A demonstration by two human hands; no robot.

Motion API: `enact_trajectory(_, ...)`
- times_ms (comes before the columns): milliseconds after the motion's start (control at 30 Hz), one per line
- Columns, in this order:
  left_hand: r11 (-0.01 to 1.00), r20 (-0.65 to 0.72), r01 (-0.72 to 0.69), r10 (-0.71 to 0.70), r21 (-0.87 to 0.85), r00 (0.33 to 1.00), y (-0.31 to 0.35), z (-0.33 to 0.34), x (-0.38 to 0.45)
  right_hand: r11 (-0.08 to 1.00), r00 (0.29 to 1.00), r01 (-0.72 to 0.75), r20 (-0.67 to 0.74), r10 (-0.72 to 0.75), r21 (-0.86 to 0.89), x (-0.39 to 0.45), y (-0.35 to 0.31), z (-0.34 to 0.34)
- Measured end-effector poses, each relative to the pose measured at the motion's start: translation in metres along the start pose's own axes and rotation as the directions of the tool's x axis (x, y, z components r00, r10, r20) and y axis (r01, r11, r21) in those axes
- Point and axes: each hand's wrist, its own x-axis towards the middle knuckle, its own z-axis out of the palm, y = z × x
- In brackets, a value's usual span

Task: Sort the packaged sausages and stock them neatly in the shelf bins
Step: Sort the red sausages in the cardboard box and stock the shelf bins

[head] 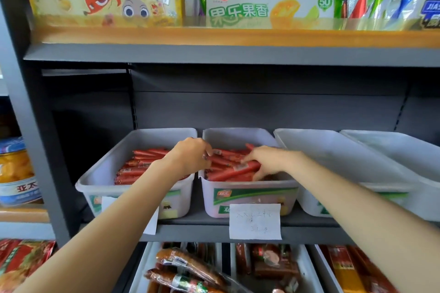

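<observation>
Two white bins on the middle shelf hold red packaged sausages. The left bin (95, 178) has a low layer of sausages (133, 169). The second bin (250, 188) is heaped with sausages (228, 169). My left hand (190, 154) reaches over the gap between the two bins, its curled fingers on sausages at the second bin's left side. My right hand (264, 162) pinches a long red sausage (235, 170) lying on top of the heap.
Two more white bins (333, 157) stand to the right, their insides mostly pale. A paper label (254, 221) hangs on the shelf edge. Below are bins of larger packaged sausages (190, 269). Snack boxes (269, 7) fill the upper shelf; cans (16, 173) stand at the left.
</observation>
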Motion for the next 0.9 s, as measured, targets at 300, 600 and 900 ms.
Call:
enact_trajectory(300, 0.992, 0.077, 0.043, -0.035, -0.115, 0.996, -0.003, 0.002, -0.012, 0.956, 0.977, -0.18, -0.155, 0.146, -0.231, -0.009, -0.006, -0.004)
enact_trajectory(600, 0.979, -0.14, -0.028, -0.001, -0.204, 0.99, 0.006, 0.013, -0.025, 1.0, 0.993, 0.002, -0.119, -0.005, -0.021, -0.035, -0.001, -0.022)
enact_trajectory(900, 0.911, -0.606, -0.289, 0.056, -0.294, 0.793, -0.003, 0.139, -0.194, 0.802, 0.664, 0.479, -0.745, -0.066, 0.356, -0.12, -0.075, 0.066)
